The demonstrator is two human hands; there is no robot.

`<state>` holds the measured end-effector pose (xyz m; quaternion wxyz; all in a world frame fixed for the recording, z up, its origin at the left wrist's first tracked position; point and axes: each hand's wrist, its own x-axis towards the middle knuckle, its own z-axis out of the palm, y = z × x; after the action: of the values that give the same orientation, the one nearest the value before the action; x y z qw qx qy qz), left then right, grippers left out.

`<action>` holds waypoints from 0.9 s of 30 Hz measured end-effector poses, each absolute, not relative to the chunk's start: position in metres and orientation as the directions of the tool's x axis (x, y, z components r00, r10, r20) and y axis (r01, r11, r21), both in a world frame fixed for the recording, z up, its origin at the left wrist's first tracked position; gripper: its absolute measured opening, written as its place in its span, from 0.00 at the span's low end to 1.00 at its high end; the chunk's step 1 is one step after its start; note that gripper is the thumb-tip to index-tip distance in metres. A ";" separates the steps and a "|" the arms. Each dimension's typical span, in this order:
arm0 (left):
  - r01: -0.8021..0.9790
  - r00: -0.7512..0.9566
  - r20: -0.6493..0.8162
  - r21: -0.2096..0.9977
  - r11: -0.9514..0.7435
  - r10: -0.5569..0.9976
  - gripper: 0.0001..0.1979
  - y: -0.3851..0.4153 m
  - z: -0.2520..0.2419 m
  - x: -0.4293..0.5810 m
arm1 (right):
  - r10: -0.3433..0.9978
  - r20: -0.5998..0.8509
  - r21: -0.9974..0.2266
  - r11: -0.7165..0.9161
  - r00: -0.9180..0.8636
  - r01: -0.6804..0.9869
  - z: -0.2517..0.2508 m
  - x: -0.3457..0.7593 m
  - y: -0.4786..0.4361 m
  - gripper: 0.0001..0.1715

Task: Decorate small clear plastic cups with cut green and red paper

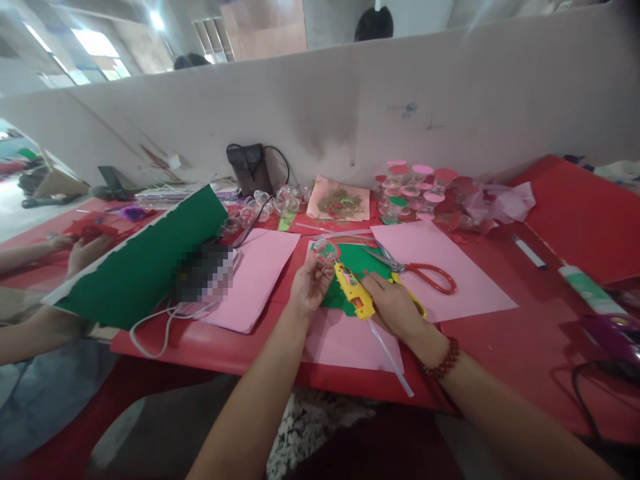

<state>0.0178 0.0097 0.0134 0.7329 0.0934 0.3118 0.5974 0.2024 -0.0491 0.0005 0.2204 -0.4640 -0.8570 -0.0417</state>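
My right hand (395, 305) is closed round a yellow glue gun (354, 291), whose tip points up-left at a small clear round ornament (326, 252). A clear glue stick (391, 360) trails from the gun's back toward me. My left hand (311, 283) pinches that ornament from below, over a green paper piece (367, 263) lying on pink sheets (345, 340). Red-handled scissors (425, 272) lie just right of the gun on another pink sheet.
A large green sheet (140, 267) leans at left beside another person's hands (85, 250). Clear balls (270, 203), stacked pink-lidded cups (415, 190), a black pouch (247, 167) and a grey divider wall (450, 100) stand behind. A white tube (590, 288) and purple tool (615, 333) lie right.
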 end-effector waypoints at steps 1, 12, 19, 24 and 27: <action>-0.821 0.093 -0.338 0.507 0.264 0.937 0.09 0.010 0.013 0.017 | 0.773 0.420 -0.137 0.571 -0.474 0.809 0.000 0.202 -0.049 0.10; -0.845 0.098 -0.333 0.470 0.255 0.938 0.03 0.015 0.009 0.015 | 0.789 0.404 -0.167 0.561 -0.463 0.811 -0.002 0.204 -0.048 0.11; -0.834 0.122 -0.287 0.489 0.255 0.950 0.04 0.012 0.008 0.012 | 0.803 0.396 -0.167 0.539 -0.445 0.826 -0.001 0.206 -0.048 0.13; -0.831 0.157 -0.244 0.491 0.261 0.957 0.07 0.012 0.003 0.010 | 0.795 0.404 -0.172 0.551 -0.452 0.816 -0.003 0.206 -0.048 0.12; -0.814 0.143 -0.283 0.511 0.275 0.948 0.08 0.012 0.005 0.012 | 0.787 0.412 -0.175 0.563 -0.460 0.807 -0.005 0.207 -0.047 0.12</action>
<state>0.0118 0.0119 0.0050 0.7467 0.1186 0.2832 0.5901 0.2072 -0.0468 -0.0050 0.2290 -0.4666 -0.8540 -0.0225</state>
